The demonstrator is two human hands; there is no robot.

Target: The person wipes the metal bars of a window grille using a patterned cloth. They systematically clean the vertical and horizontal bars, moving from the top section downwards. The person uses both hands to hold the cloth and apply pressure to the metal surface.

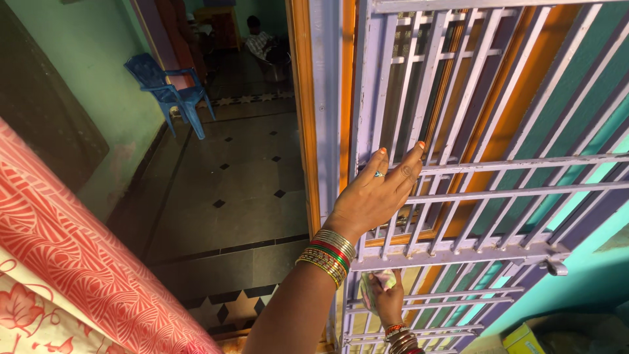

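A purple metal grille gate stands in front of me, set in an orange door frame. My left hand, with a ring and several bangles at the wrist, lies flat against the gate's bars at mid height, fingers stretched upward. Lower down, my right hand, also with bangles, presses a small pale cloth against the lower bars. Part of that hand is hidden behind my left forearm and the bars.
A blue plastic chair stands by the green wall across a dark tiled floor. A person sits in the far room. Red patterned fabric fills the lower left. A gate latch and a yellow box are at the lower right.
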